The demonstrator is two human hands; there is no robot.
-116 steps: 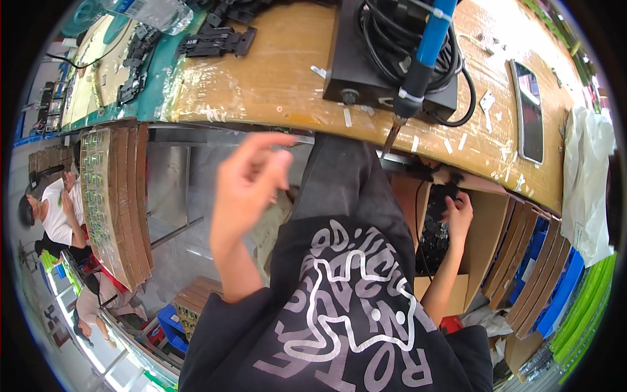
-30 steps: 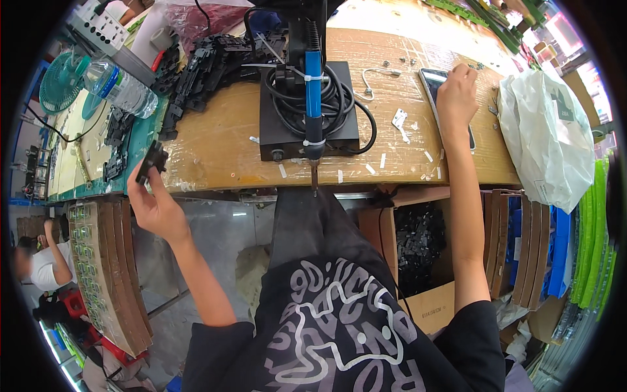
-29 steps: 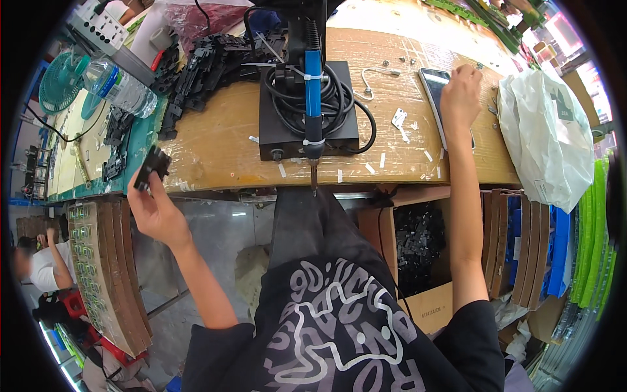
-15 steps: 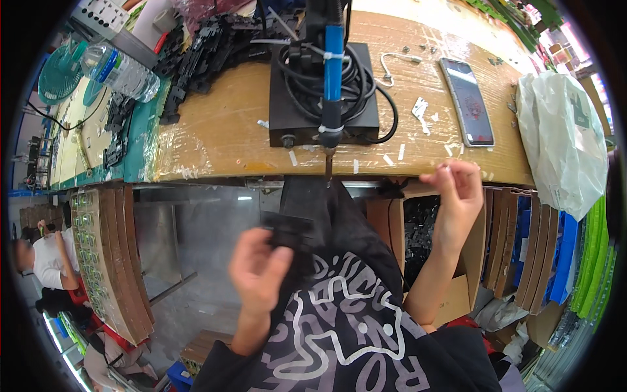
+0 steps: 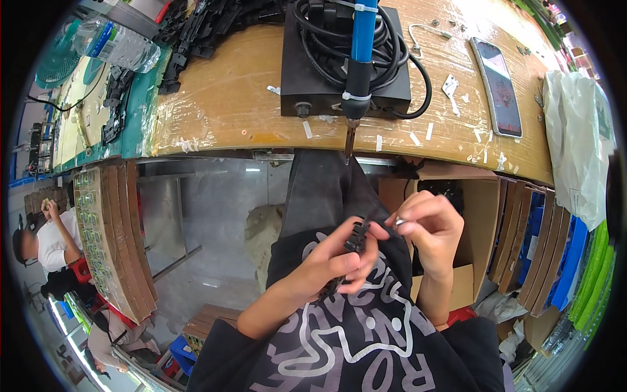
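Observation:
My left hand (image 5: 330, 258) is closed around a black plastic part (image 5: 356, 236) with notched edges, held over my lap. Part of it is hidden by my fingers. Close beside it, my right hand (image 5: 430, 225) pinches a tiny silvery piece (image 5: 399, 223) between thumb and fingertips. The piece is too small to make out its kind. Beyond my hands, a soldering iron (image 5: 361, 49) with a blue handle points tip-down over the table edge, in front of a black box (image 5: 320, 101) with a coiled black cable on it.
On the wrapped table (image 5: 222, 111) lie a phone (image 5: 498, 88), white scraps and a heap of black plastic parts (image 5: 215, 26). A water bottle (image 5: 124, 47) lies at the left, and a white bag (image 5: 575, 144) hangs at the right. Cardboard boxes (image 5: 486, 228) stand below; a person (image 5: 55, 238) sits far left.
My left hand has moved right with the black part and turned it. My right hand has come down and left, close to it. The view has shifted, so the table sits higher.

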